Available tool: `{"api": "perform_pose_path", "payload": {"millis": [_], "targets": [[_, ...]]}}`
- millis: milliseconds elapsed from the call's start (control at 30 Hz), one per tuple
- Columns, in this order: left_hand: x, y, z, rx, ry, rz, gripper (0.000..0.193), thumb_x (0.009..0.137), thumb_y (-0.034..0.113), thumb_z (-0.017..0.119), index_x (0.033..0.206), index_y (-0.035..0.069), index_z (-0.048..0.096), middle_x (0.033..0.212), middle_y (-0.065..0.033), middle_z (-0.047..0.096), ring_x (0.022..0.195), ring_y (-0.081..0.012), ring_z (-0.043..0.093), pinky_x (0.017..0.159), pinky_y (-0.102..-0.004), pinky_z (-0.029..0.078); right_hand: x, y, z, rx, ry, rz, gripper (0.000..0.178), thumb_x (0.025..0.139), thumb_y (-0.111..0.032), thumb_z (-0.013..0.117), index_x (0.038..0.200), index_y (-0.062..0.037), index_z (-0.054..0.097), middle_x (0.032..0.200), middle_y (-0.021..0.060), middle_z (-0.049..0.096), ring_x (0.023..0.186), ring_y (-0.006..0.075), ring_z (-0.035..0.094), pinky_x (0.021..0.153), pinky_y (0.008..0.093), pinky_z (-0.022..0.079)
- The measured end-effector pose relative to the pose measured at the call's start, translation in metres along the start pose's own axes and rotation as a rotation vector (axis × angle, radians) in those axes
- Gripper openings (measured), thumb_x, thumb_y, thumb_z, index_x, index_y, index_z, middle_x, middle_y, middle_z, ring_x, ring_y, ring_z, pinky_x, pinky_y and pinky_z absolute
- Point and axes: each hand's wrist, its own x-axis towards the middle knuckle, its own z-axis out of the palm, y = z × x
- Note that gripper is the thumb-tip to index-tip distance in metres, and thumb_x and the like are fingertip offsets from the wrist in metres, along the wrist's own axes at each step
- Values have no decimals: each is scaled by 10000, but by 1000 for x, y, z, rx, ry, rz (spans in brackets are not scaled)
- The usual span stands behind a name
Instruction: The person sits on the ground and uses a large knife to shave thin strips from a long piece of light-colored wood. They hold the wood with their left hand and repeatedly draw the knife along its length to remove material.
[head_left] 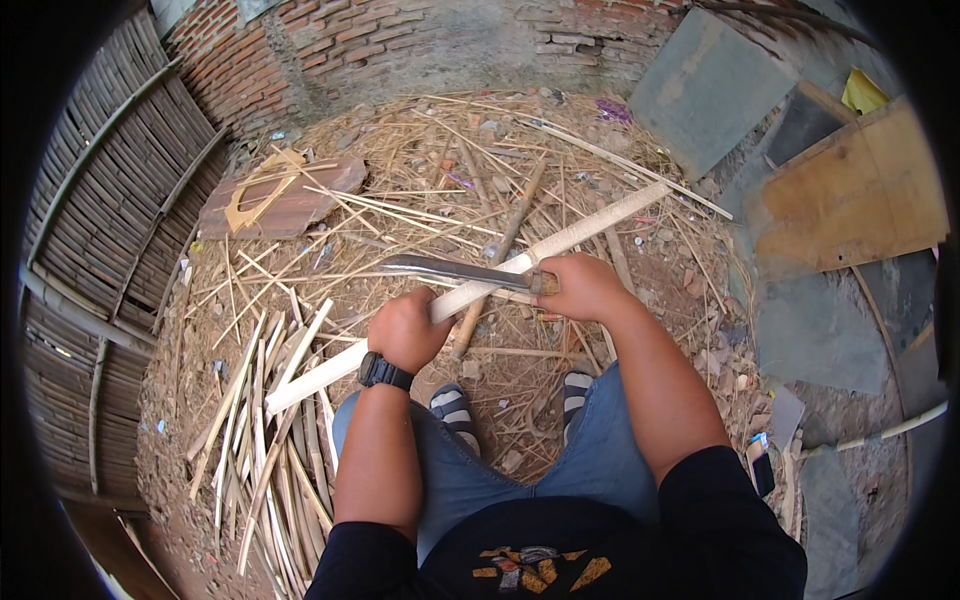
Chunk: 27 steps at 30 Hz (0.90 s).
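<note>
My right hand is closed round the wooden handle of a machete, whose long dark blade points left. Under the blade runs a long pale bamboo strip, slanting from lower left to upper right. The blade crosses the strip near its middle and appears to touch it. My left hand, with a black watch on the wrist, is wrapped round the strip just left of the blade. Its fingertips are hidden beneath. Below the strip, a round wooden stick lies on the ground between my feet and the wall.
A heap of split bamboo strips lies at my left. Farther off are a brown board and scattered shavings. A brick wall stands at the back, a bamboo fence at left, and leaning panels at right.
</note>
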Motion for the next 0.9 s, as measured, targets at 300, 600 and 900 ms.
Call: {"api": "perform_pose_path", "payload": {"millis": [300,600,900], "targets": [[1,-5,-7,-2,40,-49,389,807,418,873,884,75,705,814,-177,738,791,-392,727,713,-493,579,2,15,-1,-89,243,76,411,827,-359,816,1159,-127,749,965,203,748,955,406,720,835,508,566],[1,-6,-7,9,92,-71,371,803,402,874,885,81,707,809,-180,736,792,-404,722,709,-504,574,12,26,-12,32,207,200,420,840,-327,801,1203,-122,743,1050,188,760,1037,384,721,889,497,573],[-1,-15,-2,-17,146,-24,343,805,371,859,901,79,708,804,-180,736,786,-405,721,702,-505,569,6,1,-4,-35,42,15,451,857,-352,795,1215,-86,733,1074,191,759,1036,389,719,898,490,574]]}}
